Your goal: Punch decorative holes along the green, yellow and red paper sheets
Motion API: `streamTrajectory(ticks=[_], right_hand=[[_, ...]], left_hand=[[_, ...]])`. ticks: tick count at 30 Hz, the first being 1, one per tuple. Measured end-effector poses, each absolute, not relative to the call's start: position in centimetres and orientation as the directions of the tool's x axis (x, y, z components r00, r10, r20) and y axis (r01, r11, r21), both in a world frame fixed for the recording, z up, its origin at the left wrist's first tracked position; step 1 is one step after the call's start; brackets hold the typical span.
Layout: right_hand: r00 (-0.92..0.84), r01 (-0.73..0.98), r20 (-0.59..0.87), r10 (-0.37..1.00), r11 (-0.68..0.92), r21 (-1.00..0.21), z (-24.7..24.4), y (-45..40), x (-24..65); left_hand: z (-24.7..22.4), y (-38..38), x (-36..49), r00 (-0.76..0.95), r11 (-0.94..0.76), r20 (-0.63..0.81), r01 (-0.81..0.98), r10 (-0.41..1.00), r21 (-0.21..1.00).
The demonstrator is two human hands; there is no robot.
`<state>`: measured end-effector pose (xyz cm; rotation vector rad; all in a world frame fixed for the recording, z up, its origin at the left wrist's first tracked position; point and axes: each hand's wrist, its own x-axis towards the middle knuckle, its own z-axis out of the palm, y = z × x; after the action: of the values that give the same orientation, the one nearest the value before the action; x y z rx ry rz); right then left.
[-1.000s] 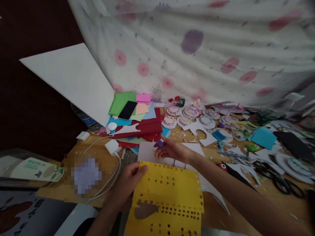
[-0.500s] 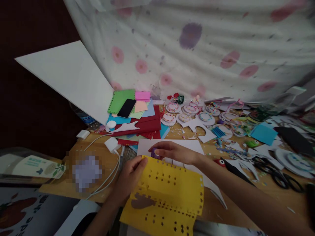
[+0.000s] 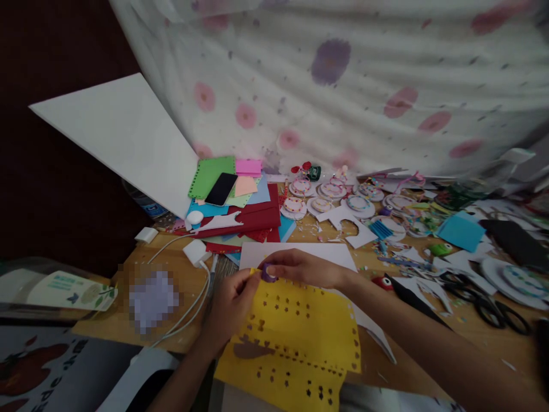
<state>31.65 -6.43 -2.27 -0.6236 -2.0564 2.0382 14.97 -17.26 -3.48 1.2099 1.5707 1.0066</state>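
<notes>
Pinching on both sides now: the left hand [image 3: 235, 293] has the upper-left corner of a yellow, star-punched paper sheet [image 3: 313, 320] between thumb and fingers, and the right hand [image 3: 306, 267] grips a small purple plastic craft punch [image 3: 269, 273] right at that sheet's top edge, just beside the left thumb. Over to the lettering: at lower left a clear plastic bottle [image 3: 40, 290] wears a cream label [image 3: 81, 289] with green characters, too blurred to read; below it, a grey printed surface [image 3: 55, 366] shows red fruit and tilted dark letters, "d" and "e" among them. By the flowered fabric curtain [image 3: 274, 86], a green label [image 3: 314, 173] shows pale marks, illegible. What the bottle holds, we cannot tell.
</notes>
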Motion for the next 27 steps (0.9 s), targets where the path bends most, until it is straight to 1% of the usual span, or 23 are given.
streamTrajectory(ticks=[3, 6, 12, 18, 22, 24, 27], right_hand=[[-0.898, 0.176, -0.184, 0.399, -0.059, -0.983, -2.5, -6.5, 31.8], [-0.907, 0.191, -0.200, 0.371, -0.061, -0.980, -2.5, -6.3, 32.0], [-0.915, 0.169, -0.179, 0.360, -0.060, -0.984, -2.4, -6.0, 32.1], [-0.902, 0.150, -0.203, 0.381, -0.166, -0.975, -2.6, -6.2, 31.7], [-0.882, 0.135, -0.242, 0.405, -0.275, -0.952, -2.9, -6.3, 31.5], [-0.879, 0.160, -0.280, 0.387, -0.315, -0.936, -3.3, -6.3, 31.5], [-0.885, 0.188, -0.304, 0.353, -0.327, -0.926, -3.7, -6.2, 31.3]], left_hand=[[-3.7, -17.4, 15.1, -0.161, 0.179, -0.137, 0.288, 0.977, 0.941], [-3.7, -17.4, 15.2, -0.164, 0.199, -0.159, 0.267, 0.974, 0.943], [-3.9, -17.1, 15.1, -0.138, 0.170, -0.138, 0.257, 0.981, 0.951], [-4.3, -17.3, 14.8, -0.149, 0.182, -0.148, 0.254, 0.978, 0.950], [-4.3, -17.3, 14.6, -0.147, 0.176, -0.141, 0.258, 0.979, 0.950], [-4.2, -17.3, 14.6, -0.152, 0.181, -0.145, 0.253, 0.978, 0.950], [-4.1, -17.3, 14.7, -0.172, 0.197, -0.157, 0.245, 0.972, 0.949]])
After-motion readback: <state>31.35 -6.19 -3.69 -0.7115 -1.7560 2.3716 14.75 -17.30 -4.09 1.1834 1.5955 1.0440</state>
